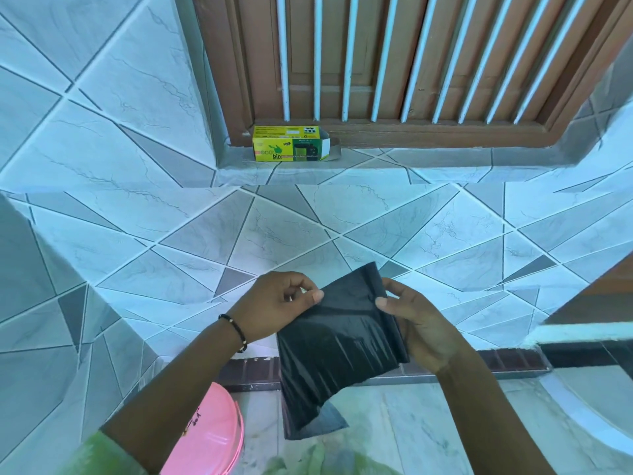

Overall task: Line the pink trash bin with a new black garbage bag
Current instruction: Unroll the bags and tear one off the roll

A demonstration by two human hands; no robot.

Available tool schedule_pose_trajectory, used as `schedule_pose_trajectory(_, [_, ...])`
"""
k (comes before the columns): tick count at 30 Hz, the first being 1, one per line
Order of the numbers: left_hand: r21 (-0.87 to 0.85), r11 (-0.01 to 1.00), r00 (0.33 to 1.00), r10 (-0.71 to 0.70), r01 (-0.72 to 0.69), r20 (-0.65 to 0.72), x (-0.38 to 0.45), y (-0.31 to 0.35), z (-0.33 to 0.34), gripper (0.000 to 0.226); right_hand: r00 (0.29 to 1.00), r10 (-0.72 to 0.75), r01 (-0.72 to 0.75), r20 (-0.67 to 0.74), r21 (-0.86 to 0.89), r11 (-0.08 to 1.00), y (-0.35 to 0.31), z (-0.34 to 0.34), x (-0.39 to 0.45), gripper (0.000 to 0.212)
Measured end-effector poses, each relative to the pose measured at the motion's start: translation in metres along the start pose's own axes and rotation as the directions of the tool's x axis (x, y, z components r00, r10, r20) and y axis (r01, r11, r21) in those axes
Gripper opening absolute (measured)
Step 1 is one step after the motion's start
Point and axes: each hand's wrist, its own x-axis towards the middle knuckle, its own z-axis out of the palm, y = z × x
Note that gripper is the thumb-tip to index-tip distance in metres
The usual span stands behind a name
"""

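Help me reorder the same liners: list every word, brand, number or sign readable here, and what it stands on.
"eco" and "bin": front face of the yellow-green box on the tiled ledge.
Other print on the box, including its top and the line under "bin": too small to read.
Dark marking on the pink bin: too blurred to read.
Black garbage bag, held by the left hand and right hand: no text visible.

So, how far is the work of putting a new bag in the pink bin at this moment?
Early stage. Done: one black bag is out of the open yellow-green box on the sill. In hand: the left hand and right hand pinch its top edge, bag still folded flat. Left: open it, put it into the pink bin, fold the edge over the rim.
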Motion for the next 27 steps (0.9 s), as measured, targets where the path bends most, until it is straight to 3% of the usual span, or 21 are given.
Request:
schedule_pose_trajectory(2, [-0.034,0.999,0.999,-0.023,0.024,0.032,0.003,0.006,0.009,0.031,1.0,-0.011,0.011,-0.005,-0.042,0.999,0.002,0.017,0.002,0.042])
schedule_pose_trajectory(5, [-0.007,0.999,0.997,0.051,-0.051,0.049,0.008,0.014,0.023,0.044,0.998,-0.014,0.008,-0.058,-0.112,0.994,0.008,0.031,0.006,0.032])
schedule_pose_trajectory(11, [0.065,0.992,0.994,0.107,-0.108,0.023,0.006,0.012,0.013,0.027,0.997,0.041,-0.04,-0.062,0.023,0.999,-0.001,0.006,0.001,0.046])
schedule_pose_trajectory(16, [-0.013,0.996,0.995,0.087,-0.087,0.049,0.004,0.015,0.006,0.016,0.996,0.084,-0.083,0.017,-0.057,0.995,0.001,0.006,-0.001,0.062])
schedule_pose_trajectory(18, [0.037,0.994,0.993,0.102,-0.104,0.065,0.005,0.017,0.007,0.015,0.996,0.085,-0.084,0.015,-0.078,0.993,0.005,0.017,0.0,0.057])
schedule_pose_trajectory(22, [0.12,0.989,0.995,0.085,-0.091,0.056,0.005,0.015,0.002,0.017,0.989,0.057,-0.065,-0.136,-0.062,0.996,0.001,0.016,-0.001,0.042])
schedule_pose_trajectory(27, [-0.039,0.999,0.99,0.034,-0.029,0.137,0.003,0.019,0.008,0.026,0.995,0.047,-0.056,-0.085,-0.106,0.993,-0.004,0.023,-0.004,0.034])
